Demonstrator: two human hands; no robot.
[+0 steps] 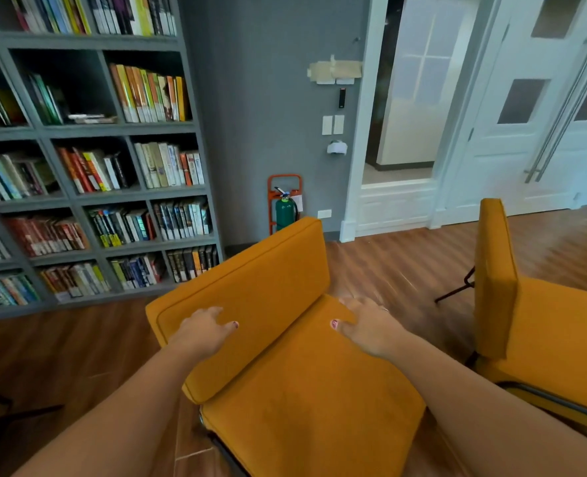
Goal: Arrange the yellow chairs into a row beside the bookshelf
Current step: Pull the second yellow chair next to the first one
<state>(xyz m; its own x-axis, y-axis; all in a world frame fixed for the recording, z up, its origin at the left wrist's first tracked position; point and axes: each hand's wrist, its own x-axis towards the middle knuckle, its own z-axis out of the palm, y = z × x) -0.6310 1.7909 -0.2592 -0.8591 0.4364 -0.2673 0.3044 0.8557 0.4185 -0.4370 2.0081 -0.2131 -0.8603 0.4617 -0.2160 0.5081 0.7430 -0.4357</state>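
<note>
A library or reading lounge: a grey bookshelf (88, 197) packed with books fills the left of the frame, a green fire extinguisher (285, 211) stands at centre against the grey wall, and white double doors (540, 108) are at upper right.

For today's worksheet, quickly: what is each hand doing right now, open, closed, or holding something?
Left hand: grips the backrest of the near yellow chair.
Right hand: grips that chair's seat edge.
</note>
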